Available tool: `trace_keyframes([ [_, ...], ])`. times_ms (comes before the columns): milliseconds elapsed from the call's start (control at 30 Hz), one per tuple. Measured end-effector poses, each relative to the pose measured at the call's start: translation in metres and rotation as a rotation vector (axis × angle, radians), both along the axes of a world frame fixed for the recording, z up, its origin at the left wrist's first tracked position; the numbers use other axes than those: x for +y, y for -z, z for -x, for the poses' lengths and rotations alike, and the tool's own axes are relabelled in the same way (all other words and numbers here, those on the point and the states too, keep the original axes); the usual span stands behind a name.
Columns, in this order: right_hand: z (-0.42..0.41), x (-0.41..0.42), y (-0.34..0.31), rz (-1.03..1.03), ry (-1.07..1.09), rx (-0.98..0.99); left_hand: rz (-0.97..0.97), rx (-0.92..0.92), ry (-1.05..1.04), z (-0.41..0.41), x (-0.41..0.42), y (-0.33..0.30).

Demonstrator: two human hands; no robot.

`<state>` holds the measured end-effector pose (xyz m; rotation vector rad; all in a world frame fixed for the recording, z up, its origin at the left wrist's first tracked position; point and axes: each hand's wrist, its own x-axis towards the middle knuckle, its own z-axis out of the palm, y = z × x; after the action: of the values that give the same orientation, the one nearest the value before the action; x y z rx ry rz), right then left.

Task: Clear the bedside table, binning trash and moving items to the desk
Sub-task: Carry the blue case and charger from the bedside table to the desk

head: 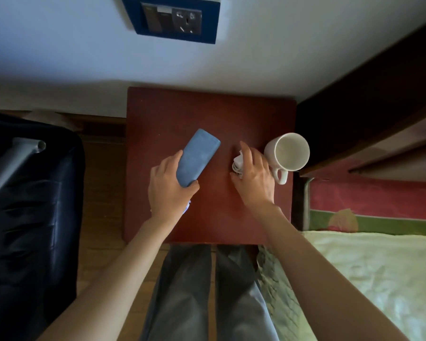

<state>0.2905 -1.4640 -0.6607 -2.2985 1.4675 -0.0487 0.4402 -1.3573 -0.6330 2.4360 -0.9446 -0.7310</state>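
Slanting up-right from the left hand's (169,190) grip, blue case (197,159); right hand (255,175) pinching white cable bundle (237,164).

White wall (59,57) behind, lit evenly, dimmer toward its base. Blue-framed panel (175,17) on it at top centre: switches left, 1 socket right. Wood plank floor (101,193) on the left. Dark blue-black chair (30,205) at far left, with a grey metal tube (17,153) across it. Bed (379,279) at lower right, pale green-yellow cover, red and green sheet edge (369,205) above it. Dark wooden bed frame (379,107) runs diagonally at upper right, mostly in shadow.
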Motion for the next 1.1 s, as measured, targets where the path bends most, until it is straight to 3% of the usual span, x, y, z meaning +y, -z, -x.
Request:
trace_keyframes([
  [367,-0.002,0.004,-0.008,-0.009,0.078,-0.132,0.041,-0.005,-0.038,-0.011,0.009,-0.010],
  [633,-0.003,0.024,-0.090,-0.145,0.145,-0.269,0.069,-0.020,-0.101,-0.015,0.026,-0.068],
  [1100,-0.002,0.065,-0.281,-0.224,-0.417,-0.469,0.117,-0.179,-0.446,0.052,0.143,-0.244],
])
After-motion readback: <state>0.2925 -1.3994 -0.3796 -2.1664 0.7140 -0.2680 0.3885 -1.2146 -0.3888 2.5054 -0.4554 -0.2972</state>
